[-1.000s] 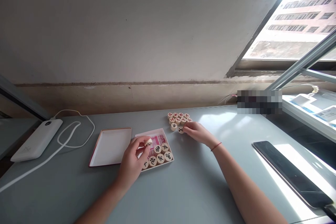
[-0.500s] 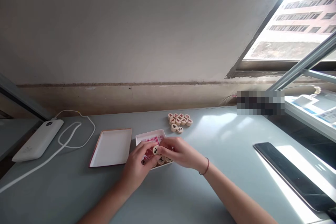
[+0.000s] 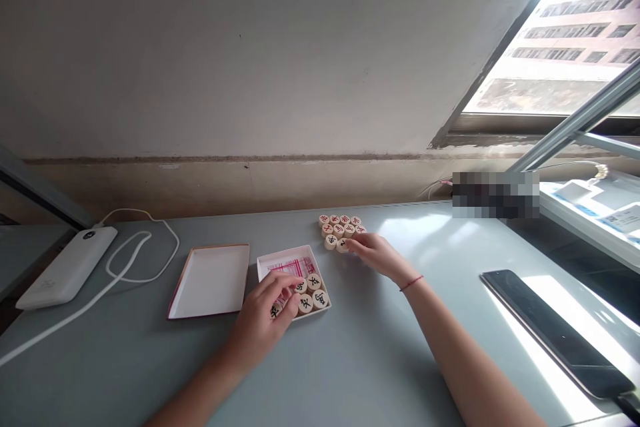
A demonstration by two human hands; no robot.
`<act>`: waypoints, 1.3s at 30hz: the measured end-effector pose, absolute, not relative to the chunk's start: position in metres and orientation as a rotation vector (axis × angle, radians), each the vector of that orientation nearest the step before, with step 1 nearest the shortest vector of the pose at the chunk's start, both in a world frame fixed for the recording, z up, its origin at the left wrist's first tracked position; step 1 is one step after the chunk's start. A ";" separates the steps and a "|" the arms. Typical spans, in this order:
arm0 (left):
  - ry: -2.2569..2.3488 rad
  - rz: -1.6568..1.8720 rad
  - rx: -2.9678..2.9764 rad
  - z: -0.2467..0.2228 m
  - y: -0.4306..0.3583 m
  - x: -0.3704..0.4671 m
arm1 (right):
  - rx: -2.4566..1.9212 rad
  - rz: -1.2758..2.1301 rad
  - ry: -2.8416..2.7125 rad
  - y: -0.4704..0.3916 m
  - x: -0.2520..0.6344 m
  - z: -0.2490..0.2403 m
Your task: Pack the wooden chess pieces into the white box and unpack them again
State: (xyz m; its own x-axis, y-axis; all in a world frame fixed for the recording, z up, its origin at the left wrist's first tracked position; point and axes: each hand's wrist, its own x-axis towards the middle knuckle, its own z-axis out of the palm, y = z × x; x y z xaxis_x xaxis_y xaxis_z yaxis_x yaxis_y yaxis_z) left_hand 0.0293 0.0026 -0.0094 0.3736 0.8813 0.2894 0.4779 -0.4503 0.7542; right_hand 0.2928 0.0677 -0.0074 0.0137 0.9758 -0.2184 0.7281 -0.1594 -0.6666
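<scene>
In the head view, my right hand point(image 3: 377, 255) pinches a round wooden xiangqi piece point(image 3: 342, 245) with a black character at the near edge of a cluster of pieces. Several red-marked pieces point(image 3: 339, 229) stand in rows there, with a black-marked piece point(image 3: 331, 241) just left of my fingertips. Over the shallow white box point(image 3: 320, 267) rests my left hand point(image 3: 265, 303), thumb and fingers apart. Several black-marked pieces point(image 3: 305, 304) lie in the box's near right part, and pink-printed wrapping shows behind them. My left hand partly covers the box's left side.
Left of the box lies a shallow white lid point(image 3: 213, 283). A white power bank point(image 3: 70, 267) with a looping white cable point(image 3: 131, 260) sits at far left. At right a dark phone point(image 3: 550, 330) lies near a metal shelf frame point(image 3: 555, 127).
My right hand has moved from the box to the right and away from me, reaching the cluster with a xiangqi piece. My left hand stays at the box, its fingers now apart.
</scene>
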 end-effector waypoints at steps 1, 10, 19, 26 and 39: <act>1.163 0.931 2.084 -0.009 0.002 0.029 | -1.941 0.920 -1.752 0.068 0.293 -0.010; 1.168 0.969 2.159 -0.008 0.004 0.027 | -1.932 0.892 -1.817 0.068 0.296 -0.014; 1.158 0.939 2.172 -0.012 0.004 0.027 | -1.848 0.845 -1.973 0.066 0.294 -0.017; 1.163 0.908 2.170 -0.013 0.005 0.027 | -1.826 0.695 -1.945 0.064 0.290 -0.016; 1.154 0.913 2.162 -0.006 0.004 0.028 | -1.724 0.727 -1.882 0.067 0.289 -0.019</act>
State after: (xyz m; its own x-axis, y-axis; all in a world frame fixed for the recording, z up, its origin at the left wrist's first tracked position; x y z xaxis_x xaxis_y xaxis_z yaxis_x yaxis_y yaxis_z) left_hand 0.0283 0.0040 -0.0055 0.4098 0.8556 0.3163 0.5046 -0.5015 0.7028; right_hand 0.2886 0.0674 -0.0192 -0.0889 0.9960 -0.0028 0.7393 0.0641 -0.6703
